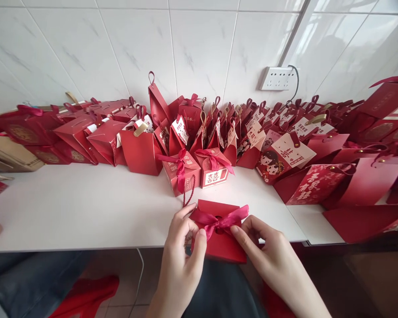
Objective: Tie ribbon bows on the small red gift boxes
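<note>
Taking the white table [86,203] as our landmark, we see red gift boxes [141,152] crowded along its back and right side. Brown cardboard [11,154] sits at its left end. Behind it we have a tiled wall [135,48] bearing a white socket strip [275,79] with a dark cable [297,84]. Below its front edge, we notice a pale cord [143,266] and, farther left, someone's jeans [36,274].

We note our left forearm [167,298] and right forearm [301,287] angled toward each other. Our left grip [184,247] is closed, thumb raised, fingers curled; our right grip [265,243] is likewise closed, thumb slanting inward, fingers bent.
</note>
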